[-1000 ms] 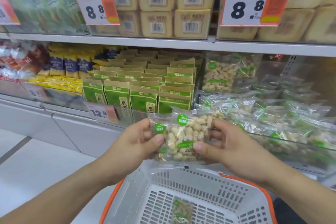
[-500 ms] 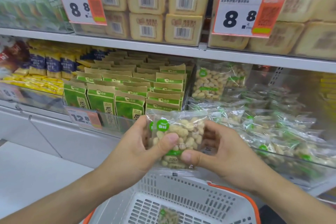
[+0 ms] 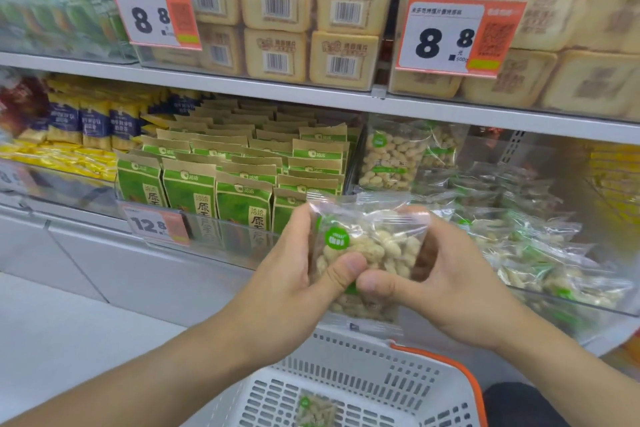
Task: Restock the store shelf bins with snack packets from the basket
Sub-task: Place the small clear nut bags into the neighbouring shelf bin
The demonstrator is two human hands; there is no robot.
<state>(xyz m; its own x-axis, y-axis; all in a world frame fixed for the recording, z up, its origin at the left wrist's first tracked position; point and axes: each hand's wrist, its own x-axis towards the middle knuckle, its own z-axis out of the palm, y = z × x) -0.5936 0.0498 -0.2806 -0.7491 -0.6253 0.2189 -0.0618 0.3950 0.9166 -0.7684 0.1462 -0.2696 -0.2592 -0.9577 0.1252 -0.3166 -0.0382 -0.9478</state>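
Left hand (image 3: 287, 274) pinched the peanut packet (image 3: 372, 253) at its 9 o'clock edge, thumb on front. Right hand (image 3: 446, 284) pinched the 3 o'clock side. Packet upright, long axis 12–6, above the basket (image 3: 433, 388). Target bin (image 3: 588, 305) of matching packets lay at 2 o'clock; right hand nearer. One packet left in basket (image 3: 315, 409).
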